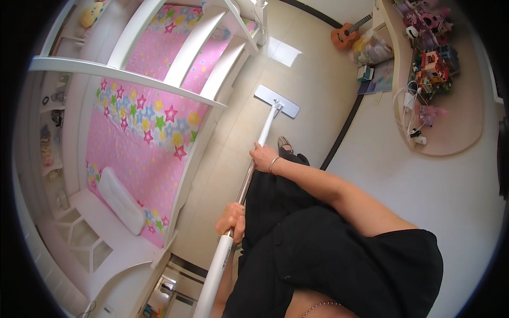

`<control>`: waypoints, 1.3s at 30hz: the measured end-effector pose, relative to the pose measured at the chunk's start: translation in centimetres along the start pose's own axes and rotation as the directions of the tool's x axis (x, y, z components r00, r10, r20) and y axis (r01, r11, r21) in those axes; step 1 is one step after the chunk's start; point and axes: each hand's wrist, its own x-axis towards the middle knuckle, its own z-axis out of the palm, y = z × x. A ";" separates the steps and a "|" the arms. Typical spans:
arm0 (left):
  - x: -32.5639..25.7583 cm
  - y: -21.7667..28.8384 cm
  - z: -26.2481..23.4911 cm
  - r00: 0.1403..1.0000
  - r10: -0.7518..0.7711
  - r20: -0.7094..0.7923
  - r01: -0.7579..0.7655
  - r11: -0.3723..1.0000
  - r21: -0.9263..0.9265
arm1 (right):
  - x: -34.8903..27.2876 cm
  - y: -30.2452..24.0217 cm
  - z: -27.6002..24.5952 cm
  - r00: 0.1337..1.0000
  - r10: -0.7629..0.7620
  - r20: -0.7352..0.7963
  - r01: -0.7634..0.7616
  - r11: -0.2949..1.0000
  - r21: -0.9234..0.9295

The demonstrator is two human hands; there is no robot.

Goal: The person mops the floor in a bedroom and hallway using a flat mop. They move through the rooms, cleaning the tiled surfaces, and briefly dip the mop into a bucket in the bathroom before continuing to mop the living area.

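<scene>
Both of my hands grip the pole of a flat mop (268,127), which has white sections and a bare metal stretch between them. My right hand (263,157), with a bracelet at the wrist, is wrapped round the pole at the lower end of the white section towards the head. Closer to me, my left hand (231,221) is closed round the metal stretch, just above the thick white grip section. The mop's rectangular light grey head (286,104) lies flat on the tiled floor, ahead of my foot (284,144).
On the left stands a white-framed bunk bed (127,74) with pink star-patterned bedding and a white pillow (121,200). A ukulele (344,36) leans at the far wall beside bagged soft things. Along the right wall, a rounded shelf (450,139) carries toys and cables.
</scene>
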 end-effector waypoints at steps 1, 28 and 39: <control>0.5 -0.1 0.0 1.000 0.019 -0.005 -0.019 1.000 0.006 | 0.4 -0.2 -0.2 1.000 0.007 -0.028 -0.006 0.999 0.035; 43.2 -18.0 20.1 0.984 0.163 0.071 -0.163 0.987 -0.014 | 23.8 34.9 -28.8 0.868 0.121 -0.481 -0.005 0.972 0.236; 49.7 -21.1 20.4 0.995 0.090 -0.046 -0.089 0.996 0.009 | 30.4 38.2 -35.0 0.941 0.097 -0.325 -0.065 0.992 0.105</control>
